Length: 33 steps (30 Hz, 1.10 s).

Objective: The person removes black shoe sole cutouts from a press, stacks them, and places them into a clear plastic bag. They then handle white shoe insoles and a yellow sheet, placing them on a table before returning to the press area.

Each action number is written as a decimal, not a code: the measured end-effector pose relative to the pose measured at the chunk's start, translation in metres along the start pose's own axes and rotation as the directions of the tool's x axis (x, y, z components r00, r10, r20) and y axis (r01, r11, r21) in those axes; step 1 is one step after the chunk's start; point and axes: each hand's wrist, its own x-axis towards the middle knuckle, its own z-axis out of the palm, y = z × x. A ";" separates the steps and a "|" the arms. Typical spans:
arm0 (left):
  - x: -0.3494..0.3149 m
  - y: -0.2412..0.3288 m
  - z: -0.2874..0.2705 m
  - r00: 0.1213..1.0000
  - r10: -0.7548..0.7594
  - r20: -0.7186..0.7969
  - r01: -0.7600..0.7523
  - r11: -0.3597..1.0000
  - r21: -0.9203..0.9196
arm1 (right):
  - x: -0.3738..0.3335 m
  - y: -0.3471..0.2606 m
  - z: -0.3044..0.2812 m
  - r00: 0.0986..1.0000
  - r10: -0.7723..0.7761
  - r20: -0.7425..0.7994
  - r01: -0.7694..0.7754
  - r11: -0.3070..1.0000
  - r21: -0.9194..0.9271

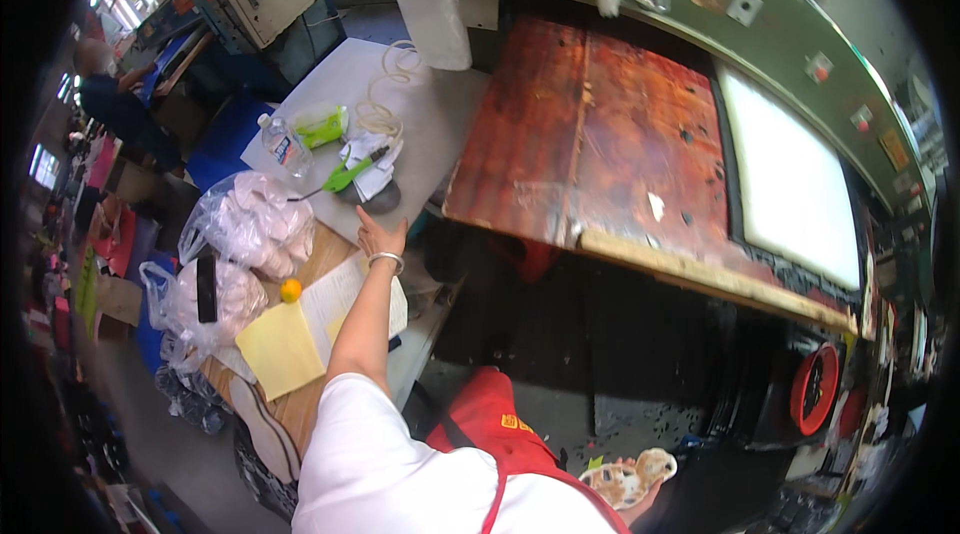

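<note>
My left hand [382, 241], with a pale bangle at its wrist, reaches over the table's right side. Its fingers are stretched out and hold nothing. Just beyond the fingertips lies a dark grey rounded object [380, 200]. A green air blow gun [345, 175] rests beside it on crumpled white cloth [374, 182], and a coiled pale hose [378, 114] runs behind. Low in the view, by my red apron [490, 419], my right hand [655, 497] is closed around a sole-shaped piece [625, 479] with brown and white patches. Most of that hand's fingers are hidden.
A plastic bottle [285, 147], bags of pale pink pieces [262, 224], a phone [206, 289], an orange fruit [290, 291] and yellow paper [280, 349] lie on the left tables. A reddish-brown workbench [640, 124] with a wooden front edge stands right. A person [120, 104] works far left.
</note>
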 end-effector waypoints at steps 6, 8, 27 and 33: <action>0.062 0.031 0.065 0.928 -0.321 -0.188 0.353 0.920 0.172 | 0.032 0.003 0.105 0.994 0.084 0.066 -0.077 0.992 -0.102; 0.066 0.034 0.077 0.892 -0.373 -0.254 0.418 0.896 0.149 | 0.042 0.005 0.132 0.989 0.120 0.090 -0.109 0.986 -0.126; 0.011 -0.031 -0.066 0.996 0.019 0.083 0.015 0.923 -0.385 | 0.088 0.006 0.178 0.918 0.363 0.157 -0.323 0.917 -0.234; -0.136 -0.011 -0.147 0.788 -0.086 0.610 0.574 0.459 -0.678 | 0.091 0.006 0.177 0.929 0.316 0.191 -0.258 0.926 -0.276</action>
